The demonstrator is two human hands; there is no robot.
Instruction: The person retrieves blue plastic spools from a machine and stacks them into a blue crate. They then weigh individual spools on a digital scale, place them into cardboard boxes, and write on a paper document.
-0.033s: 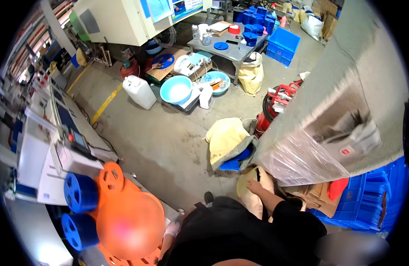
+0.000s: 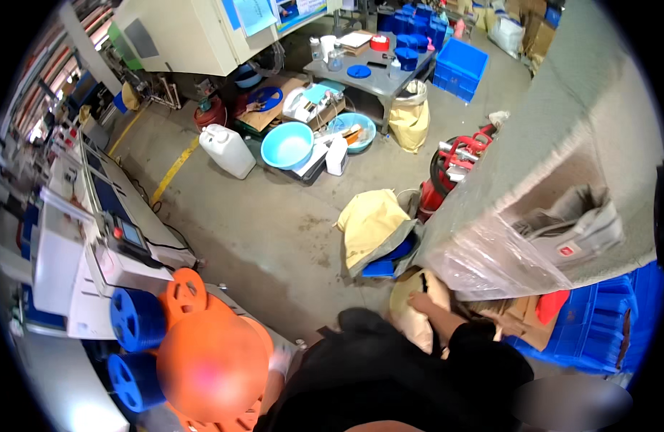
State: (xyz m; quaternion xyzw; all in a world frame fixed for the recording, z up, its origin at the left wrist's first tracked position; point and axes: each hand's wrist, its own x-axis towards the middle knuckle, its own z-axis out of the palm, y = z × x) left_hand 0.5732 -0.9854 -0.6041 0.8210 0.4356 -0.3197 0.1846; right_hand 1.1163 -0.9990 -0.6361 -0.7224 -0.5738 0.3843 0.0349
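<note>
At the lower middle, my right hand [image 2: 420,302] is closed on a pale beige, round-topped thing [image 2: 425,333] with a dark strip near its upper edge. Its kind is unclear, and my arm hides part of it. My left hand [image 2: 280,360], in a whitish glove, is beside a pile of orange plastic discs [image 2: 217,356] with cut-out holes. Blur and the discs hide its fingers. Two stacks of blue discs, an upper stack [image 2: 135,318] and a lower stack [image 2: 135,381], stand left of the orange ones.
A yellow sack [image 2: 371,227] with blue pieces lies ahead on the floor. To the right stands a pillar [image 2: 548,158], with red fire extinguishers [image 2: 447,169] beside it and blue crates [image 2: 591,324] nearer me. Farther off are a light-blue basin [image 2: 287,144], a white jug [image 2: 226,151] and a metal table [image 2: 386,86].
The view has shifted slightly. My right hand and the beige thing appear a little farther right. My dark clothing now covers the foot seen earlier near the middle.
</note>
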